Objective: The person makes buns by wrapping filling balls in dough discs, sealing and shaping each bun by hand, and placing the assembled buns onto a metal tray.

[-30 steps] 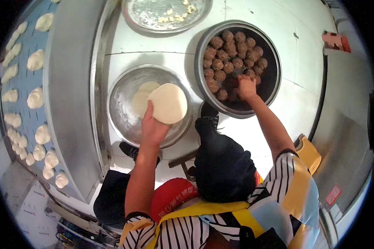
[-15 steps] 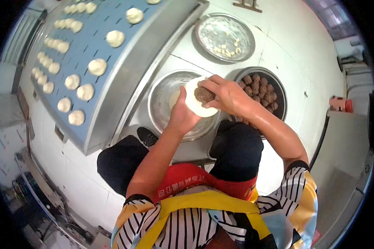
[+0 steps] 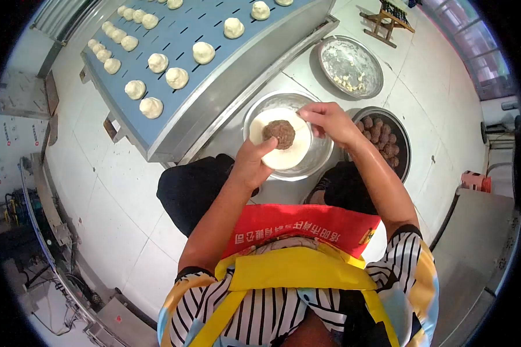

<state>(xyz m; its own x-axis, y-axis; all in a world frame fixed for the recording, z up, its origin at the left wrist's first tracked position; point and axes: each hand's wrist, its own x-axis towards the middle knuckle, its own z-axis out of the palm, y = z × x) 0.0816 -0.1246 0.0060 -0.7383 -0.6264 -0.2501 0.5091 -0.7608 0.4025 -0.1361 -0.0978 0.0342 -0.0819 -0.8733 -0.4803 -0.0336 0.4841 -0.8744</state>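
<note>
My left hand is closed on a round, flat dough wrapper, its thumb pressing the brown ball of filling that sits in the middle. The fingers of my right hand are curled in a pinch at the wrapper's upper right edge. Both hands are above a metal basin, and the wrapper hides much of its inside. To the right of it, a dark round pan holds several more balls of filling, partly covered by my right forearm.
On the left, a blue slotted conveyor belt carries several rows of dough buns, with a metal side wall facing me. Farther back stand a floury metal basin with dough scraps and a folding stool. A metal cabinet is at right.
My right hand has moved off the filling to the wrapper's edge, so the ball now shows whole. My left thumb has come onto the ball. The camera view has shifted.
</note>
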